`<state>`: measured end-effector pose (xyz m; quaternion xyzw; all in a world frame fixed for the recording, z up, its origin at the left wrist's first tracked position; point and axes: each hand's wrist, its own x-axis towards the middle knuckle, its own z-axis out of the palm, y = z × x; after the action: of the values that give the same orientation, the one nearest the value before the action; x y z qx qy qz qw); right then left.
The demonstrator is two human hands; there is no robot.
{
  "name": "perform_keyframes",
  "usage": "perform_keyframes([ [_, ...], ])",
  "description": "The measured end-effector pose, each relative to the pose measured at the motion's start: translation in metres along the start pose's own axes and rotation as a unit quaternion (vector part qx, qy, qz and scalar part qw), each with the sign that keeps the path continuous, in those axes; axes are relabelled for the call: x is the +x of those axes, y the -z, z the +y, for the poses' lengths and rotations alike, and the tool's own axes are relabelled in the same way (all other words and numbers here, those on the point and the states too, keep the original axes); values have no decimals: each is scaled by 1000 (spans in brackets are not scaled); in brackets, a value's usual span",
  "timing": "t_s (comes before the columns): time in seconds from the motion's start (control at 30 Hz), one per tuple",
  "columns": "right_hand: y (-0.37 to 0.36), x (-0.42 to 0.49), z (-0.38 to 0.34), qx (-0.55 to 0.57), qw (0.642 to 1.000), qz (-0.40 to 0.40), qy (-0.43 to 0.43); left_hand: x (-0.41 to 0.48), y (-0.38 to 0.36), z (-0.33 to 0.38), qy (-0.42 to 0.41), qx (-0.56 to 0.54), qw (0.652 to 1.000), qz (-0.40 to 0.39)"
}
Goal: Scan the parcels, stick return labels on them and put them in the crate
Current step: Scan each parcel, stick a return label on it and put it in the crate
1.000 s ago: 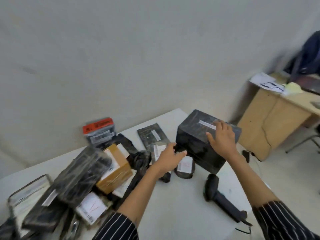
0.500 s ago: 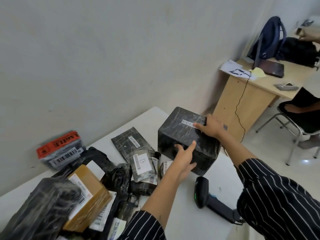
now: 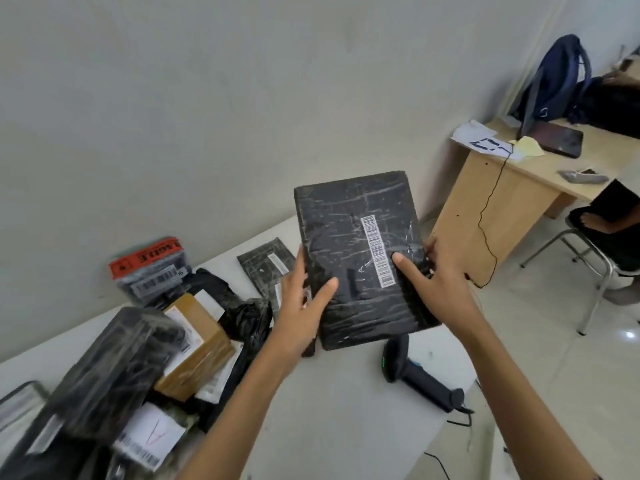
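Left hand (image 3: 301,306) and right hand (image 3: 440,282) are gripping the box (image 3: 360,244) above the desk (image 3: 329,410); scanner (image 3: 415,372) is lying idle and pile (image 3: 156,358) is waiting, so it is likely early.

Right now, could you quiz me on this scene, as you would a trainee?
1. True or false: the left hand and the right hand both hold the black box.
2. Where is the scanner? A: lying on the table. B: in the right hand. C: on the wooden desk.
3. Fill in: the white strip on the box's upturned face is a ____ label.
Key: 1 true; 2 A; 3 barcode.
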<state>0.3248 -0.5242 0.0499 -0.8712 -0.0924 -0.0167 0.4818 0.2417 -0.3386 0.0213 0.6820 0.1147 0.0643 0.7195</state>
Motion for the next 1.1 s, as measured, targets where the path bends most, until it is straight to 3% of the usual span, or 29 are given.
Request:
perform_keyframes([
  [0.2,-21,-92,11,56,996,-58,-42,-80,22,-17,45,119,991,48],
  [0.47,-36,-166,59,72,988,-119,-66,-147,18,-58,114,135,984,33],
  [0.57,-42,-172,71,78,984,-145,-67,-155,10,-68,103,202,970,92],
  [0.67,-42,-169,75,74,982,-165,-61,-159,-3,-69,83,352,915,180],
  [0.8,-39,-146,89,145,961,-192,-135,-167,-37,-64,163,521,817,185],
  [0.9,-37,-111,121,-101,988,-111,-44,-163,-57,-66,224,565,777,167],
  [0.97,-37,-90,146,-264,957,-117,-33,-157,-64,-67,232,564,774,170],
  [1.1,-40,-76,180,-379,901,-199,-66,-151,-74,-71,228,574,766,179],
])
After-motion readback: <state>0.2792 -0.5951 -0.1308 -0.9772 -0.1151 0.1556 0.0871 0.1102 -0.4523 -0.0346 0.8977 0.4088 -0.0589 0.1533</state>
